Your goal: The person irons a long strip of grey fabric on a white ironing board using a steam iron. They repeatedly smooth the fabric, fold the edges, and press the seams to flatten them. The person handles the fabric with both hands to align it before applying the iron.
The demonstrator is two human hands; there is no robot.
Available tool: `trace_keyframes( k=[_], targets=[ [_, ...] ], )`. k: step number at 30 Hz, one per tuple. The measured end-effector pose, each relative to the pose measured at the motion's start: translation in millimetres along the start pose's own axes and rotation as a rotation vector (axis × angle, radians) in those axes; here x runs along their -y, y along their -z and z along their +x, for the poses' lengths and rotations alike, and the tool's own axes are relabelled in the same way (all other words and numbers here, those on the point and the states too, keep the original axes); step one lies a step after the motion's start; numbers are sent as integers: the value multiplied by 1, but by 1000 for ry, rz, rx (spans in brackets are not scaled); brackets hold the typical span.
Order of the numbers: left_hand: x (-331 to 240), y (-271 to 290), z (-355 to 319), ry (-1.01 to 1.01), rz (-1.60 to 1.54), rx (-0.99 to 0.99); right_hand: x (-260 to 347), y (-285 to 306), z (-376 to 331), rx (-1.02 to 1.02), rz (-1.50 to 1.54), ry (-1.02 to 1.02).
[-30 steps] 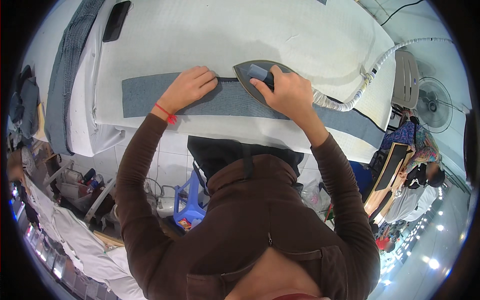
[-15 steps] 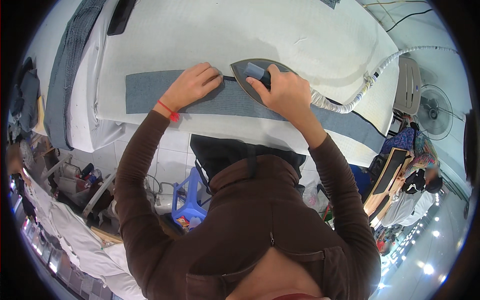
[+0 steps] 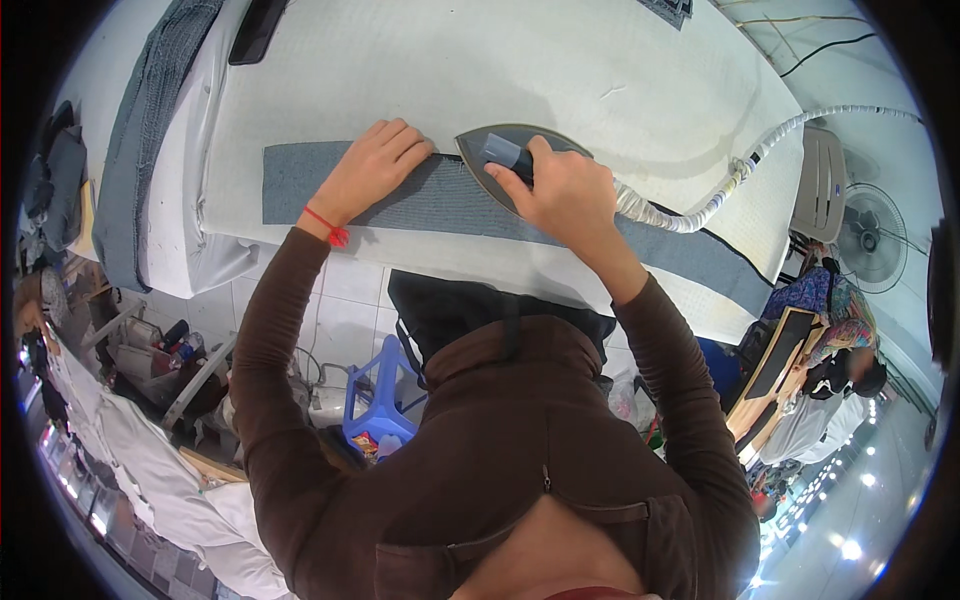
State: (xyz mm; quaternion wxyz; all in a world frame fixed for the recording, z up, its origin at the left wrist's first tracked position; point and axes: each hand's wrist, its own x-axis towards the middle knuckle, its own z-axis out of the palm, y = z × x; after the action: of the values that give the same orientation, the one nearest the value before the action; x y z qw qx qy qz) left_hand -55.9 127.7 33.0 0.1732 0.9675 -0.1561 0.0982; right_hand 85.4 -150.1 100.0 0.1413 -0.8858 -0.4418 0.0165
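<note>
A long strip of blue-grey denim [image 3: 430, 205] with a dark upper edge lies across the white padded ironing table [image 3: 400, 90]. My left hand [image 3: 375, 170] rests on it left of the middle, its fingers bent and closed at the upper edge; the fingertips are partly hidden. Just to the right is an iron [image 3: 480, 180], flat on the strip with its pointed tip toward my left hand. My right hand [image 3: 565, 190] is wrapped round the iron's dark handle. A wrapped hose [image 3: 690, 220] runs from the iron to the right.
A black phone [image 3: 258, 30] lies at the table's far left, near draped denim [image 3: 140, 150]. Below stands a blue plastic stool [image 3: 380, 400]. On the right are a beige chair [image 3: 820, 185], a fan [image 3: 868, 235] and another person [image 3: 835, 385].
The iron and both hands have slid a little left along the denim strip. My left fingers stay just ahead of the iron's tip. The whole view has shifted slightly.
</note>
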Motion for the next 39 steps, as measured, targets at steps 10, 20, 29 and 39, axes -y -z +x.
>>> trace_keyframes(
  k=[10, 20, 29, 39],
  targets=[
    [14, 6, -6, 24, 166, 68, 12, 2, 5, 37, -19, -5],
    [21, 8, -15, -82, 73, 31, 23, 2, 11, 47, -27, -13],
    [23, 32, -18, 117, -116, 7, 29, 1, 16, 39, -28, 18],
    [36, 29, -41, 73, -75, -6, 36, 0, 20, -15, -16, 75]
  ],
)
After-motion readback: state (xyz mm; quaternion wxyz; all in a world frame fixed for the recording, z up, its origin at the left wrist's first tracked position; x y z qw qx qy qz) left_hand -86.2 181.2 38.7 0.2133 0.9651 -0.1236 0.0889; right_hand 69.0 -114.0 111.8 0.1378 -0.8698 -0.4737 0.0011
